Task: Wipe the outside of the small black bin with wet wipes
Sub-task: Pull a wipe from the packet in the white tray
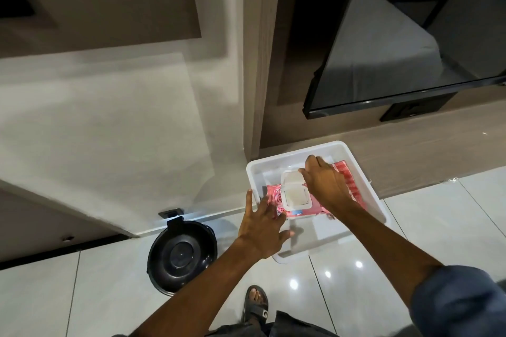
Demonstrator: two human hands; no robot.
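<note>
The small black bin (pixel 180 254) stands on the tiled floor at the lower left, lid on, close to the wall. To its right a white tray (pixel 315 241) holds a pink wet wipes pack (pixel 273 191) with a white flip lid (pixel 297 194). My left hand (pixel 262 230) lies flat on the pack's near left end, fingers spread. My right hand (pixel 325 183) reaches over the pack, its fingertips pinched at the raised flap of the lid. Both hands are to the right of the bin and away from it.
A dark television (pixel 397 49) hangs on the wall above the tray. A wall socket (pixel 171 213) sits just behind the bin. My foot in a black sandal (pixel 256 306) is on the glossy tiles between bin and tray.
</note>
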